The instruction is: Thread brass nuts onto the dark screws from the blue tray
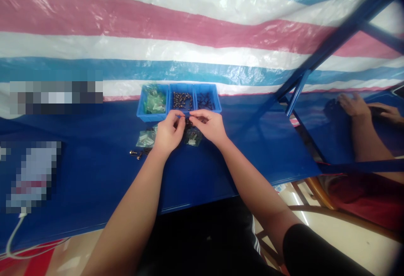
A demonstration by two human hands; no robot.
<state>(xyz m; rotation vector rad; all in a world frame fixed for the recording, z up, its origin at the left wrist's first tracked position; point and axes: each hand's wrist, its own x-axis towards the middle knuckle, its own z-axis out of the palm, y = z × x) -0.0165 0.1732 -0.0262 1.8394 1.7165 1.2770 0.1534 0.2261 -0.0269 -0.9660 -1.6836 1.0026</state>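
Observation:
My left hand and my right hand meet just in front of three joined blue bins. The fingertips of both are pinched close together; what they hold, if anything, is too small to make out. The left bin holds small green-tinted plastic bags. Brass-coloured screws fill part of the middle bin, and dark screws lie in the right one. Beneath my hands are small clear bags with pale pieces inside, plus another bag and some dark small parts partly hidden by my fingers.
A few loose screws lie on the blue table left of my wrist. A blurred-out device with a white cable rests at far left. Blue metal frame bars stand at right; beyond them another person's hands are over a table.

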